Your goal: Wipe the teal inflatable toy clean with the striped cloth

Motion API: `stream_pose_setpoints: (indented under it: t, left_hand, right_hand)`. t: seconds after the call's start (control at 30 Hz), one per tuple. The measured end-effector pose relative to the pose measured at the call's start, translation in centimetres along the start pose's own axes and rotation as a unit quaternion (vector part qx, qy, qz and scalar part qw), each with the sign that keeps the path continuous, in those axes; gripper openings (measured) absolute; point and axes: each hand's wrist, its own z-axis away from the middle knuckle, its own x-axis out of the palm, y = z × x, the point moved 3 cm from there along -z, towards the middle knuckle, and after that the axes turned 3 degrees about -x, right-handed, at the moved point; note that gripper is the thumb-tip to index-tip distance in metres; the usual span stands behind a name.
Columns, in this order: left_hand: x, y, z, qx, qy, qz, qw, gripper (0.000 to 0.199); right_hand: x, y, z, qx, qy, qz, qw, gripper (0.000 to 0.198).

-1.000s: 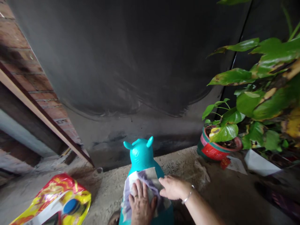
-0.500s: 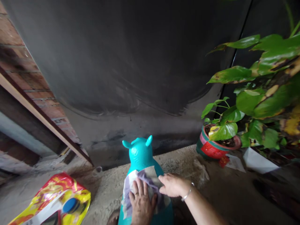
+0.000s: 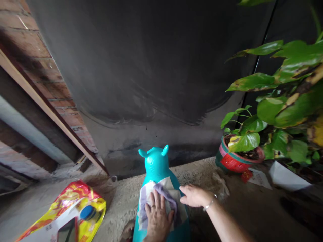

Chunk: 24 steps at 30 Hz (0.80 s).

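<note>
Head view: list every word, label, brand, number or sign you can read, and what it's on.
None can be read.
Red-and-yellow bag: any lettering too blurred.
White strip over the bag: small dark marks, too small.
White paper beside the flowerpot: faint marks, too blurred.

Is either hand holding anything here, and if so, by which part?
No hold shows: the left hand lies flat on the cloth over the teal toy; the right hand is beside it.
</note>
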Motion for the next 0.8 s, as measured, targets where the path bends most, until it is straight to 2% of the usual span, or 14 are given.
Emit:
stream_pose_setpoints:
  t: [0.1,0.17,0.33,0.43,0.53,0.67,0.73,0.8]
  left_hand:
    - [-1.4,0.6,-2.2,-0.013,-0.007,0.009,1.000,0.060]
    - [-1.8,0.8,-2.2,-0.023,-0.020,-0.001,1.000,0.063]
    - [-0.4,0.0,2.2,-0.011,-0.017,-0.031,0.999,0.065]
    - [0.4,-0.6,3.4,-0.012,-0.047,-0.023,0.999,0.069]
    - [0.2,-0.3,1.5,-0.001,-0.064,-0.005,0.998,0.071]
    - [-0.8,0.4,-1.7,0.016,-0.035,0.011,0.999,0.067]
    - [-0.9,0.4,-1.5,0.015,-0.026,0.008,1.000,0.066]
    - [-0.4,0.1,-0.1,0.010,-0.034,0.002,0.999,0.067]
  right_hand:
    - [0.0,0.0,0.1,-0.005,-0.011,0.004,1.000,0.045]
    - [-0.2,0.1,0.3,0.000,-0.010,0.007,1.000,0.045]
    - [-0.5,0.3,0.8,-0.001,-0.005,0.006,1.000,0.043]
    - [-0.4,0.0,0.7,-0.007,0.001,0.003,1.000,0.041]
    - [-0.1,-0.2,0.4,-0.010,0.002,0.002,1.000,0.041]
    - [0.3,0.0,0.4,-0.010,0.013,0.008,1.000,0.044]
    - [0.8,-0.2,0.7,-0.014,0.029,0.012,0.999,0.049]
    - [1.9,-0.7,1.0,-0.027,0.044,0.015,0.999,0.053]
